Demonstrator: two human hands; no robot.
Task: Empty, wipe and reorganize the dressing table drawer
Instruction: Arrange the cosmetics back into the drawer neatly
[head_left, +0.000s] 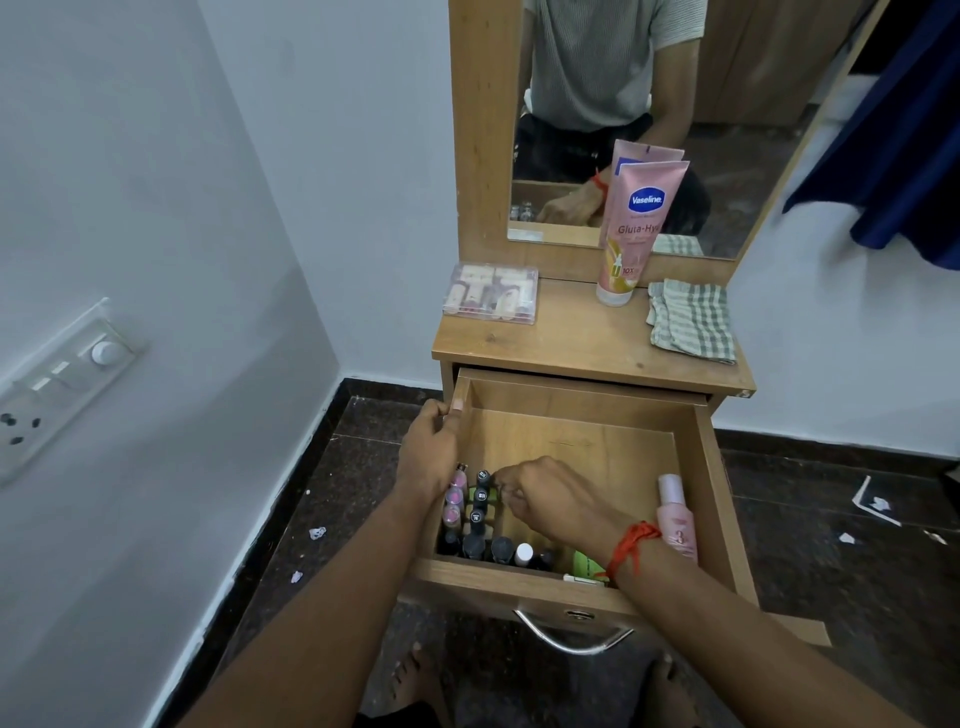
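The wooden drawer of the dressing table stands pulled out. My left hand grips its left wall near the back corner. My right hand, with a red thread on the wrist, reaches into the drawer with fingers pinched beside the black-capped lipsticks; whether it holds one I cannot tell. Pink-topped lipsticks stand in a row at the left wall. Dark small bottles line the front. A pink bottle leans at the right wall, and a green item lies at the front.
On the tabletop sit a clear box of cosmetics, a pink Vaseline tube standing against the mirror, and a folded checked cloth. A switchboard is on the left wall. Paper scraps lie on the dark floor.
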